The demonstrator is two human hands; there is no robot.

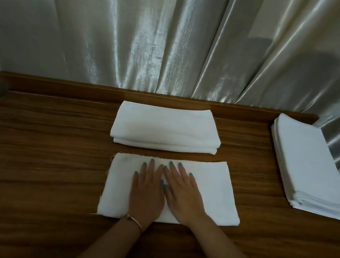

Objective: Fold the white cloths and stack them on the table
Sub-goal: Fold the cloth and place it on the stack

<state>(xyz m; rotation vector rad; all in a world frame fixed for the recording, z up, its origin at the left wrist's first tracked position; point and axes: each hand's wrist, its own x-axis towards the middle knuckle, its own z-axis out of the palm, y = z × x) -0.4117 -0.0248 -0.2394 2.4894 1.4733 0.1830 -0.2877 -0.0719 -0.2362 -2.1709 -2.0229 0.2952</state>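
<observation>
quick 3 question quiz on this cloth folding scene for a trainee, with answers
1. True or false: both hands lie flat on the near cloth.
2. Which pile is taller: A the centre pile, B the right pile?
3. What hangs behind the table?

Key:
1. True: left hand and right hand press it, fingers straight.
2. B.
3. A shiny grey curtain.

White cloths (210, 189) lie on a brown wood-grain counter (35, 162); silvery-grey curtain (158, 32) in the upper frame; teal fingernails (152, 160).
</observation>
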